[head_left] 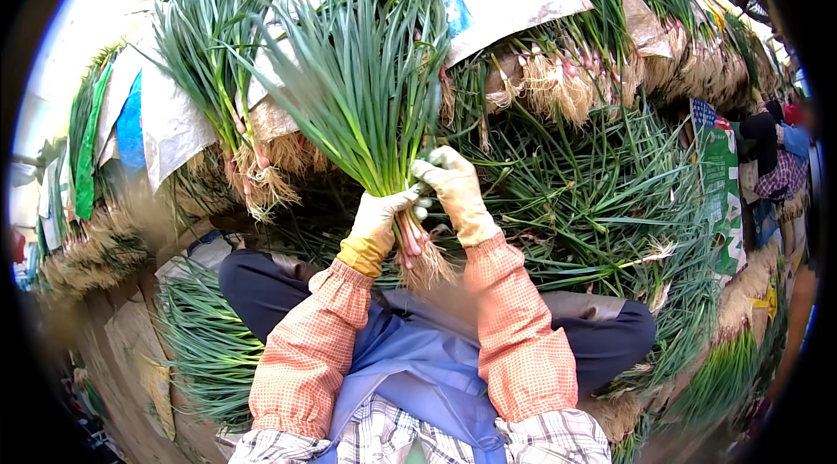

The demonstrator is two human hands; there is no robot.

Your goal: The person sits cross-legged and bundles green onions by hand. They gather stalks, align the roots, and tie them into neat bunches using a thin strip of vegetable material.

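In front of my crossed legs is an upright bunch of green garlic [363,117], its long leaves fanned upward and its pinkish stem bases and pale roots hanging down. My left hand [376,222], in a cream and yellow glove, is closed around the stems just above the bulbs. Against the right side of the same stems is my gloved right hand [456,192], fingers bent; whether they pinch a leaf is hidden. Beyond the left hand, another bunch of green garlic [225,71] lies over pale sacking [170,114], roots towards me.
Loose green leaves [588,196] are heaped to the right, with a single rooted stalk [644,256] on top. Stacked garlic with roots outward [556,81] forms a bank ahead. More garlic plants [206,340] lie beside my left knee. A printed green sack [719,189] and a seated person [781,156] are at right.
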